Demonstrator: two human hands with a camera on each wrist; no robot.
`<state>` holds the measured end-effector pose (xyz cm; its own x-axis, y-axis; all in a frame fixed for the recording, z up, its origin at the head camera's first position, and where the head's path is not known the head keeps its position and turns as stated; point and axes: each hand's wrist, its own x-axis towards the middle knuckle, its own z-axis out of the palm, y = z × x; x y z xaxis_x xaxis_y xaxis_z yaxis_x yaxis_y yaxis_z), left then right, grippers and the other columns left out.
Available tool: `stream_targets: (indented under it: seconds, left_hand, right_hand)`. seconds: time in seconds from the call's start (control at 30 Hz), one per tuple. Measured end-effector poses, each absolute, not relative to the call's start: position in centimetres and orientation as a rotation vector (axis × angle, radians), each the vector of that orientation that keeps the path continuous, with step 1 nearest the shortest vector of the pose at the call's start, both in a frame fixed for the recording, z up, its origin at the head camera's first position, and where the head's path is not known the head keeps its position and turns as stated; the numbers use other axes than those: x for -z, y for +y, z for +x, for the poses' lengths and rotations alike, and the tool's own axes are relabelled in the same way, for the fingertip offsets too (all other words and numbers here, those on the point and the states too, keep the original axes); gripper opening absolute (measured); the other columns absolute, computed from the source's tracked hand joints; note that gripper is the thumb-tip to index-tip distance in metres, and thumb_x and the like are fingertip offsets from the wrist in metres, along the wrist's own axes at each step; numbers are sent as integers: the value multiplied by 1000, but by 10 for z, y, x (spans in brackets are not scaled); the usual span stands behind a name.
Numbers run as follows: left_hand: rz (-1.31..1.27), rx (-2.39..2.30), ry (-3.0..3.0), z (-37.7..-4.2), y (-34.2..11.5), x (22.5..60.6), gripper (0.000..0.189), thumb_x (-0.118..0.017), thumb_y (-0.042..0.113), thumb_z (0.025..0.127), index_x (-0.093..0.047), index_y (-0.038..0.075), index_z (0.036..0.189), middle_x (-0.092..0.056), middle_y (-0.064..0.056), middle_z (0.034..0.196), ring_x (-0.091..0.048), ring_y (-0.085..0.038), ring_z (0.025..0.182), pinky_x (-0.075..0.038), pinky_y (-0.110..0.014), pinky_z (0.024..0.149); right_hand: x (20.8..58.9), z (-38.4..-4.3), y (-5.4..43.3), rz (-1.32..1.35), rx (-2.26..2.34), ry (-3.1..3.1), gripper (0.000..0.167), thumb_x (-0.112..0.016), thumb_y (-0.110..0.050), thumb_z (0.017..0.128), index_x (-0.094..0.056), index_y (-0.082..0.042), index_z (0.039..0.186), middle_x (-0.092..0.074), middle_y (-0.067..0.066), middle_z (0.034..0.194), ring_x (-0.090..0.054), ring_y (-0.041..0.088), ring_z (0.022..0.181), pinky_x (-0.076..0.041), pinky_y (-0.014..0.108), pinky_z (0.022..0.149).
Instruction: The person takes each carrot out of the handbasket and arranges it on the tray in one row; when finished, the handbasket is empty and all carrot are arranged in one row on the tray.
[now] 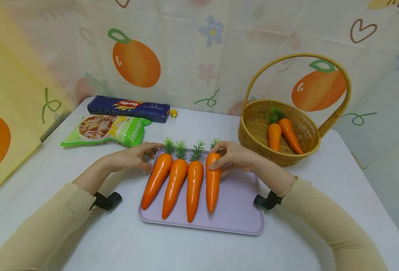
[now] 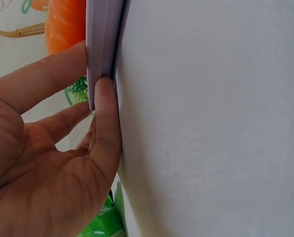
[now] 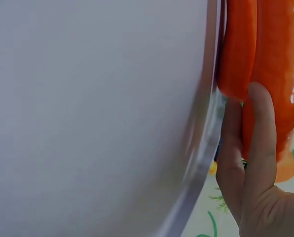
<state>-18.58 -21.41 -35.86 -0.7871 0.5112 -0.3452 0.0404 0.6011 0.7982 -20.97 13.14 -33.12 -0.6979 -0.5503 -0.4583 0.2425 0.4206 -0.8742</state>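
Several orange toy carrots with green tops lie side by side on a lilac tray [image 1: 236, 203], tips toward the person. At the tray's far left corner is the left hand [image 1: 136, 156]; in the left wrist view, its thumb and fingers pinch the tray's rim [image 2: 100, 44]. The right hand [image 1: 234, 156] grips the rightmost carrot [image 1: 213, 188] near its leafy end, thumb on top. That carrot [image 3: 277, 64] appears raised above the tray in the right wrist view, beside another carrot [image 3: 238, 49]. Next to it in the head view is the third carrot [image 1: 194, 188], a small gap apart.
A wicker basket [image 1: 253, 135] with a tall handle stands at the back right, holding two carrots [image 1: 284, 133]. At the back left lie a blue spaghetti box [image 1: 128, 107], a green food bag [image 1: 107, 130] and a yellow lollipop [image 1: 173, 113]. A printed curtain hangs behind the table.
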Motion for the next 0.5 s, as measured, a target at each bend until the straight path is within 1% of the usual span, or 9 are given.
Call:
stream_targets:
  seconds: [0.27, 0.5]
  left_hand:
    - [434, -1112, 2270, -185, -214, 357, 83, -68, 14, 85, -25, 10, 156, -34, -22, 148, -38, -36, 131, -37, -56, 109]
    - [432, -1114, 2270, -185, -214, 357, 83, -68, 13, 85, -25, 11, 156, -34, -23, 148, -37, -37, 132, -37, -57, 109]
  right_hand:
    - [337, -208, 126, -276, 1309, 1899, 42, -75, -7, 80, -50, -4, 115, -56, 11, 101, -67, 22, 81, -61, 39, 69]
    - [338, -207, 125, -270, 1276, 1884, 43, -73, -3, 81, -49, -3, 117, -57, 11, 101, -67, 21, 79, -61, 36, 67]
